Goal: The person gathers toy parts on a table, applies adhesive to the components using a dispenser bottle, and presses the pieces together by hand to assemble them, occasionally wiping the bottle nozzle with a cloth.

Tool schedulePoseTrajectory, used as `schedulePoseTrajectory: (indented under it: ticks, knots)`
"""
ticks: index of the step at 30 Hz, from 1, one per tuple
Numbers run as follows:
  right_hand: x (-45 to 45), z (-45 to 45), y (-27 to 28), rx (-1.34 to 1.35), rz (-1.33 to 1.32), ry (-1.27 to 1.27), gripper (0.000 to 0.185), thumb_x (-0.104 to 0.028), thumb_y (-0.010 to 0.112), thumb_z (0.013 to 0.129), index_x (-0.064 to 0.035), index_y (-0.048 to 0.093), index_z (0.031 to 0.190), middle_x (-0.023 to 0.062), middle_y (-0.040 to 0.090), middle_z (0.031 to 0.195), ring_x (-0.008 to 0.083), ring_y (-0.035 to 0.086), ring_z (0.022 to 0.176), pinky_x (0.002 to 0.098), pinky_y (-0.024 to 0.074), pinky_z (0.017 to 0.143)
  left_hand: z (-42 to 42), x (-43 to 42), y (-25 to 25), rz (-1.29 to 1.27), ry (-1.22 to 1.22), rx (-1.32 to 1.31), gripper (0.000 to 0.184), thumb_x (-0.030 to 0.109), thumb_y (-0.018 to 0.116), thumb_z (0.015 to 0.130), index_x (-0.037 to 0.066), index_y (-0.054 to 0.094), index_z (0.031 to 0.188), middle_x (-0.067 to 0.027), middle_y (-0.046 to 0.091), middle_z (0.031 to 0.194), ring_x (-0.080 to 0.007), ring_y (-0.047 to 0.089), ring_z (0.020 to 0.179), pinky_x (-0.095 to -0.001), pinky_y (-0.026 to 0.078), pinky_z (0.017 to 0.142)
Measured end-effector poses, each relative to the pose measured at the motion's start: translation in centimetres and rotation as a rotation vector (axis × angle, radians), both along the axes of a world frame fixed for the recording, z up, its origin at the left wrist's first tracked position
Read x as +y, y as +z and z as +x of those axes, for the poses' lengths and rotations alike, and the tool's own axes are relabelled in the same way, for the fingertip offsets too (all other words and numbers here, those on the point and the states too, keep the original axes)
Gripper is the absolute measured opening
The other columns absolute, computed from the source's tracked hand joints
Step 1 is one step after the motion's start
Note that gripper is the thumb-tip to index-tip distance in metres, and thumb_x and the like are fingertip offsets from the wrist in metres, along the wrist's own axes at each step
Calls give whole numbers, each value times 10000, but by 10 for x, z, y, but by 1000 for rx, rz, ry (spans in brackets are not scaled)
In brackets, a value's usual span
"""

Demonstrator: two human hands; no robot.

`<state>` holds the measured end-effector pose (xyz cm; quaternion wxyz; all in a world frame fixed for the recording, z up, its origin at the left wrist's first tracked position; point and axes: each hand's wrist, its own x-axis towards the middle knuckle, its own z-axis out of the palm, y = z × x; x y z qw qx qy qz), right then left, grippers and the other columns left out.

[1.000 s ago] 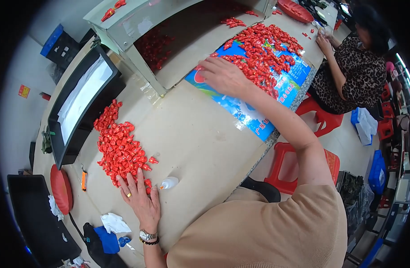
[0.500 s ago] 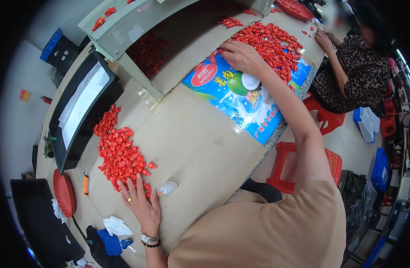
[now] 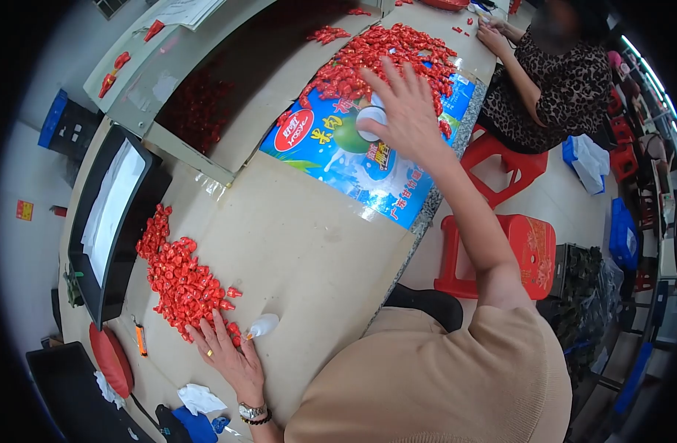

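Note:
My left hand point(image 3: 231, 359) lies with fingers spread at the lower end of a pile of small red pieces point(image 3: 183, 277), its fingertips touching them. Beside its thumb is a small white bottle point(image 3: 264, 325) with an orange tip. My right hand point(image 3: 406, 111), fingers apart and nothing held, is over a blue printed sheet point(image 3: 353, 173), at the near edge of a larger heap of red pieces point(image 3: 397, 46). Whether it touches the sheet or pieces cannot be told.
A black tray point(image 3: 106, 229) with white paper stands left, near a red dish point(image 3: 111, 359) and an orange tool point(image 3: 140, 338). A pale shelf point(image 3: 165, 81) borders the table. A co-worker point(image 3: 556, 81) sits upper right, beside red stools point(image 3: 534, 255).
My right hand has moved off the sheet's upper left part toward its middle, fingers now spread wider. More red pieces lie gathered in the upper heap. The view has shifted; my left hand stays at its pile.

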<state>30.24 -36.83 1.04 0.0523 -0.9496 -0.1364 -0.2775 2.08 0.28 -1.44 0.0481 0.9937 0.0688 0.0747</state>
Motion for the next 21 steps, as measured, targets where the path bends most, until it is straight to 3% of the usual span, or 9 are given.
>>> schedulePoseTrajectory:
  ticks: [4, 5, 7, 14, 15, 20, 21]
  knots:
    - [-46, -31, -23, 149, 109, -294, 908, -585, 664, 729, -198, 288, 1459, 208, 175, 1522, 498, 218, 1347, 556, 196, 1097, 0, 0, 3, 4, -8, 8, 597, 358, 438, 927, 55, 346, 1433, -200, 250, 1502, -421, 122, 1405, -520, 155, 1091]
    - [-56, -30, -36, 143, 104, -296, 908, -585, 664, 729, -198, 288, 1459, 208, 175, 1522, 498, 218, 1347, 556, 196, 1097, 0, 0, 3, 11, -9, 14, 597, 360, 437, 928, 53, 346, 1432, -199, 250, 1502, -422, 121, 1405, -522, 155, 1090]
    - [-70, -22, -55, 180, 190, -275, 918, -613, 650, 722, -202, 290, 1459, 234, 145, 1523, 584, 186, 1313, 603, 195, 1075, 0, 1, 2, 7, -8, 14, 598, 360, 437, 928, 51, 347, 1431, -200, 251, 1501, -423, 120, 1405, -524, 157, 1089]
    - [-98, 45, -64, 159, 156, -248, 950, -694, 618, 699, -198, 316, 1451, 245, 146, 1519, 584, 195, 1310, 597, 191, 1084, -2, 1, 3, -10, 0, -7, 597, 349, 452, 919, 47, 356, 1425, -204, 254, 1495, -426, 115, 1406, -530, 157, 1089]
    - [-98, 51, -57, 153, 75, -286, 890, -684, 584, 740, -196, 335, 1442, 250, 188, 1504, 477, 241, 1347, 552, 172, 1112, -2, -1, 3, -12, 9, -8, 597, 349, 452, 919, 47, 356, 1425, -204, 254, 1495, -426, 115, 1406, -530, 157, 1089]
    - [-117, 108, -64, 171, 121, -317, 882, -712, 560, 736, -212, 354, 1432, 242, 238, 1487, 461, 279, 1337, 541, 173, 1116, 1, -4, 8, -22, 21, 10, 596, 309, 501, 897, 73, 365, 1426, -202, 263, 1489, -424, 113, 1406, -529, 149, 1098]
    - [-124, 125, -71, 172, 152, -305, 910, -740, 560, 712, -234, 346, 1438, 224, 225, 1500, 512, 232, 1330, 568, 179, 1103, 0, -4, 9, -16, 28, 10, 596, 309, 501, 897, 73, 365, 1426, -202, 263, 1489, -424, 113, 1406, -529, 149, 1098]
